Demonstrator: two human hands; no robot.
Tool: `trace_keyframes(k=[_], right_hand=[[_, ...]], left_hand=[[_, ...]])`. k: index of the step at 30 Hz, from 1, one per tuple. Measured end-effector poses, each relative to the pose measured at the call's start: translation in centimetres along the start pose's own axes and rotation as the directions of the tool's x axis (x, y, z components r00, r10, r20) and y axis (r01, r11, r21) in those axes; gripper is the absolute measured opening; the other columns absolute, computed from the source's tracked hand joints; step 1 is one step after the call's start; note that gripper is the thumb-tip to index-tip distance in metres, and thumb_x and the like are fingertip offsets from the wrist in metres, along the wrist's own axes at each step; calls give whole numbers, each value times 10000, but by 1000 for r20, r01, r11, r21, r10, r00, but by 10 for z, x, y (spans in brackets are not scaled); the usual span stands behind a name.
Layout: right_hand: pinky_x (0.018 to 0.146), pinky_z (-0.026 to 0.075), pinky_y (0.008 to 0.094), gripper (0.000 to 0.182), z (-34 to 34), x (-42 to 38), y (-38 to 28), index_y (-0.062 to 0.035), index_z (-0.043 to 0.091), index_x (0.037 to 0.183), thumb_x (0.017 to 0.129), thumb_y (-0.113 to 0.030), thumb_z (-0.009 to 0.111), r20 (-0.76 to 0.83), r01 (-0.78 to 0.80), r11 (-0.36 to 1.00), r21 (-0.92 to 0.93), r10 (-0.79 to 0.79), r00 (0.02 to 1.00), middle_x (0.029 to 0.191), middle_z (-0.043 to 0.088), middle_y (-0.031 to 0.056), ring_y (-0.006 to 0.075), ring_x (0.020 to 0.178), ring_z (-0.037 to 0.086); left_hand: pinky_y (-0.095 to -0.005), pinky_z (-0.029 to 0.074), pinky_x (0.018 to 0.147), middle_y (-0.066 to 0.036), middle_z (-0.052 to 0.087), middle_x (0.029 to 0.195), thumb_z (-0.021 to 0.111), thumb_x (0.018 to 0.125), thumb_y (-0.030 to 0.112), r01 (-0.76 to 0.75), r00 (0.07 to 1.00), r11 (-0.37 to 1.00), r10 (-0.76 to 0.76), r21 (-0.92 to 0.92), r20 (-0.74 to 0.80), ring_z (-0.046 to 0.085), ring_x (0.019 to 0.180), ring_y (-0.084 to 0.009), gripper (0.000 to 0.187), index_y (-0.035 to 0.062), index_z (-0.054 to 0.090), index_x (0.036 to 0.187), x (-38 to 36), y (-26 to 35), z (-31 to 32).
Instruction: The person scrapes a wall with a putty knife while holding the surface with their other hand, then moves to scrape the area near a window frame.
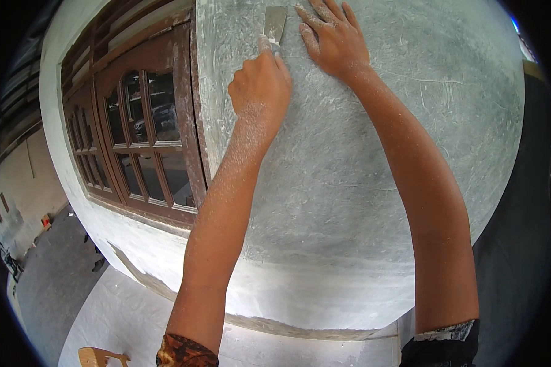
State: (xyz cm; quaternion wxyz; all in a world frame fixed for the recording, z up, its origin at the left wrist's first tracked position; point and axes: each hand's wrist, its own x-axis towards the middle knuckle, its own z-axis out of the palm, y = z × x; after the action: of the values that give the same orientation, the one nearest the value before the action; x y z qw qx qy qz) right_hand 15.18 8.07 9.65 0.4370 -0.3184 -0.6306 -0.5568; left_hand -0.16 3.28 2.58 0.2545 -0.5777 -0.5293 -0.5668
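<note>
My left hand [261,84] is wrapped round the handle of a putty knife [275,22], its index finger stretched along the neck. The flat metal blade points up and lies against or close to the grey wall [324,183]; whether it touches cannot be made out. To the right of the blade, my right hand [337,40] rests on the wall with its fingers spread and holds nothing. White dust coats the fingers of both hands and the left forearm. Most of the knife's handle is hidden inside my left fist.
Left of the grey patch stands a brown wooden window [141,122] with glass panes and a scuffed frame. A light wooden stool [103,357] shows at the bottom left, on the pale floor [122,312]. A paved yard [61,269] extends beyond the wall's left side.
</note>
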Motion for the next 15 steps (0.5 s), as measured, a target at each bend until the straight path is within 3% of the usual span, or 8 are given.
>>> trace_keyframes(k=[2, 6, 11, 15], right_hand=[[1283, 147, 494, 517, -1, 1, 0, -52, 513, 1498, 1047, -298, 448, 20, -6, 1000, -9, 6, 1000, 1642, 371, 152, 314, 1556, 257], [1283, 146, 493, 523, -1, 0, 1, -52, 511, 1499, 1046, -306, 453, 17, -1, 1000, 7, 1, 1000, 1643, 370, 152, 315, 1557, 257], [1282, 148, 492, 530, 1, 0, 1, -55, 507, 1500, 1037, -310, 472, 0, 13, 1000, -26, -13, 1000, 1641, 373, 155, 315, 1556, 261], [1281, 154, 494, 534, -1, 2, 1, -56, 507, 1499, 1031, -313, 481, -9, 23, 999, -32, -23, 1000, 1640, 374, 156, 315, 1555, 264]], left_hand=[[-566, 554, 893, -270, 726, 1058, 508, 1022, 346, -39, 999, 992, 35, -117, -40, 705, 1015, -468, 471, 95, 592, 1411, 22, -4, 1], [-567, 553, 897, -267, 727, 1056, 504, 1023, 351, -92, 992, 995, 90, -23, -86, 705, 1014, -468, 475, 109, 585, 1423, 34, 1, -7], [-568, 553, 895, -269, 727, 1045, 501, 1015, 351, -6, 999, 1000, 6, -10, 33, 705, 1013, -468, 464, 108, 590, 1400, 0, 0, -4], [-578, 554, 877, -275, 727, 1038, 503, 1013, 349, -82, 995, 996, 80, -44, -56, 705, 1011, -468, 471, 96, 594, 1400, 39, -1, -10]])
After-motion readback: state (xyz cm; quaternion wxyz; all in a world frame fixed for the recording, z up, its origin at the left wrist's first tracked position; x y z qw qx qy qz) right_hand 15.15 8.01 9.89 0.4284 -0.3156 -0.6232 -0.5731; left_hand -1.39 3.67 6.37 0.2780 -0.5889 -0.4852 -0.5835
